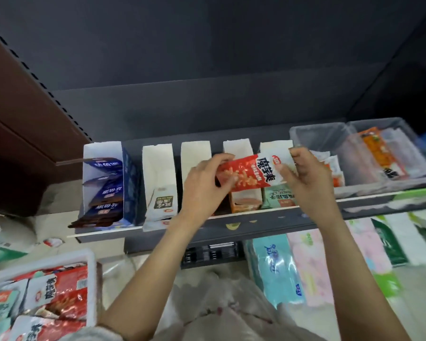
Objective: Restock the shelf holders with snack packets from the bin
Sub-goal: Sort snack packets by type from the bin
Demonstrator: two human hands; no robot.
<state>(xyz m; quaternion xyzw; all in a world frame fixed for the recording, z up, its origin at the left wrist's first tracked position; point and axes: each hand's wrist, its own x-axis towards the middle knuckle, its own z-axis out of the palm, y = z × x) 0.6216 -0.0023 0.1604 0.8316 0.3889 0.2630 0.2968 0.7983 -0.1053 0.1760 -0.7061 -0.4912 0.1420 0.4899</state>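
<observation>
A red and white snack packet (252, 172) is held crosswise above the row of white cardboard holders (157, 166) on the dark shelf (231, 223). My left hand (203, 188) grips its red left end. My right hand (305, 175) pinches its white right end. The packet hovers over the fourth holder (237, 147), which has orange packets at its front. A blue holder (130, 183) at the left has dark blue packets. The white bin (90, 286) at the bottom left holds several red and teal packets.
Two clear plastic tubs (329, 136) with orange packets stand on the shelf to the right. Tissue packs (275, 267) in teal, pink and green fill the level below. A brown panel (17, 114) stands at the left.
</observation>
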